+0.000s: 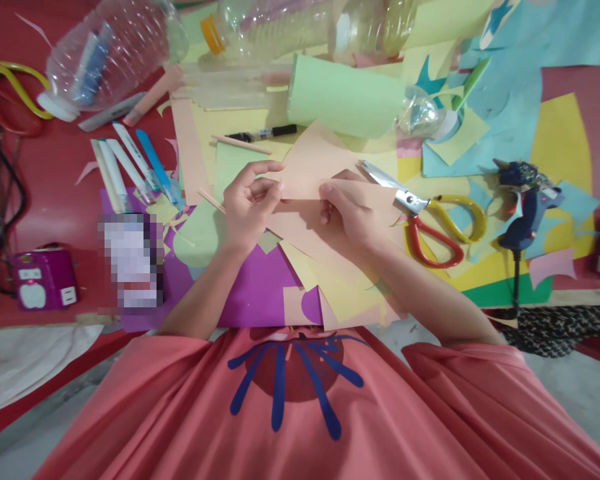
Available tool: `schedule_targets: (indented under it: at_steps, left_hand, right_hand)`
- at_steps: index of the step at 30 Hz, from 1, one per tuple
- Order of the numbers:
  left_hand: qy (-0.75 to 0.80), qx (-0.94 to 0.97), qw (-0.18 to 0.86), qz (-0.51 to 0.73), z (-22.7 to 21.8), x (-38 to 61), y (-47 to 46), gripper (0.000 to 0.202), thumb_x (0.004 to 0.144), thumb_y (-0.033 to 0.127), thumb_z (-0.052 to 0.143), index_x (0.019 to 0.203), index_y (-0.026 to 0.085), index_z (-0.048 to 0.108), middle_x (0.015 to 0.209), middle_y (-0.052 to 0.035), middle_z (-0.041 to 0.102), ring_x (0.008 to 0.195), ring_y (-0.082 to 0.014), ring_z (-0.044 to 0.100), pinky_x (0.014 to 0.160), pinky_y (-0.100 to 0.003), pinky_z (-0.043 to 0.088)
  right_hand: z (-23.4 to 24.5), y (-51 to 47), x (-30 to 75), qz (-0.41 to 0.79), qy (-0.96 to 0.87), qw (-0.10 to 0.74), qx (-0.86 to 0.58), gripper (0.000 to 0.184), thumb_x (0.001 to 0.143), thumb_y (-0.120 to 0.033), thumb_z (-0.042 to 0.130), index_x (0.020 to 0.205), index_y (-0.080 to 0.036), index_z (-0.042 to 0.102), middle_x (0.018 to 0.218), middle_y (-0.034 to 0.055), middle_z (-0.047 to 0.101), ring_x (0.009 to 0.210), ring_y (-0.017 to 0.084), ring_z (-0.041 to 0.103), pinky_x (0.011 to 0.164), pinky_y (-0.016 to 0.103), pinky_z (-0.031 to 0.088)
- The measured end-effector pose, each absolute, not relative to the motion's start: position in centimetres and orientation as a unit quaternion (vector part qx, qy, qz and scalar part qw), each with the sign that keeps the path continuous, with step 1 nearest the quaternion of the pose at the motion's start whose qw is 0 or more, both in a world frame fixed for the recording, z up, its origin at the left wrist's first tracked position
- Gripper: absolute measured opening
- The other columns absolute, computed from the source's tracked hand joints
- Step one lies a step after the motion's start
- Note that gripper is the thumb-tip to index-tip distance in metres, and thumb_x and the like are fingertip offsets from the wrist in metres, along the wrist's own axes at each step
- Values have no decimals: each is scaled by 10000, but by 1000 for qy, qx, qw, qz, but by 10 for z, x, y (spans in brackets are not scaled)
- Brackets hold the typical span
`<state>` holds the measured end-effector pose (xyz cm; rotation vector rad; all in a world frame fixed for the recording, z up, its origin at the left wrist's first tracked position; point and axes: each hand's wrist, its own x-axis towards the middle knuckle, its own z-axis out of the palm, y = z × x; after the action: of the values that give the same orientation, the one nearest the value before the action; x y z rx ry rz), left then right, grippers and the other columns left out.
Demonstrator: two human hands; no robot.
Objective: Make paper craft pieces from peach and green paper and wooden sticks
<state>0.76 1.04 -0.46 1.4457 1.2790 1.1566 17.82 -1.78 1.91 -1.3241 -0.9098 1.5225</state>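
Red table [50, 190], scattered paper scraps [553, 268], both hands [250, 207] [349, 212] pinching peach paper [305, 170]

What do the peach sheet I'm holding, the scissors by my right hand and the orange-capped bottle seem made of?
The peach sheet looks like matte paper or thin card: opaque, without shine. The scissors seem to have metal blades, silvery and reflective, and probably plastic handles, smooth red and yellow. The bottle looks like glossy plastic: see-through, with bright highlights.

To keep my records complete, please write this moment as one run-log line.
left hand: holding peach paper | right hand: holding peach paper | near right hand: scissors | beyond hands: green-wrapped bottle
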Motion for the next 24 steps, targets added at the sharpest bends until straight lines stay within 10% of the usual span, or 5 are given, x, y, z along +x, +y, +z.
schedule_targets:
  at_steps: [13, 24]
  left_hand:
    - [436, 638, 386, 504, -13, 9, 8, 240, 853, 505, 619, 987, 307, 599, 951, 2, 660, 789, -112, 654, 725, -265, 550]
    - [474, 636, 419, 442, 0, 11, 5, 178, 863, 337, 614, 740, 214, 652, 785, -10, 701, 762, -127, 657, 740, -253, 537]
  right_hand:
    - [17, -16, 179, 623, -359, 452, -529, 242, 893, -238, 548, 673, -240, 446, 568, -40, 496, 533, 103, 466, 530, 258, 452]
    - [22, -14, 183, 581, -439, 412, -549, 390, 923, -191, 498, 535, -222, 469, 582, -5, 477, 576, 109, 462, 570, 276, 419]
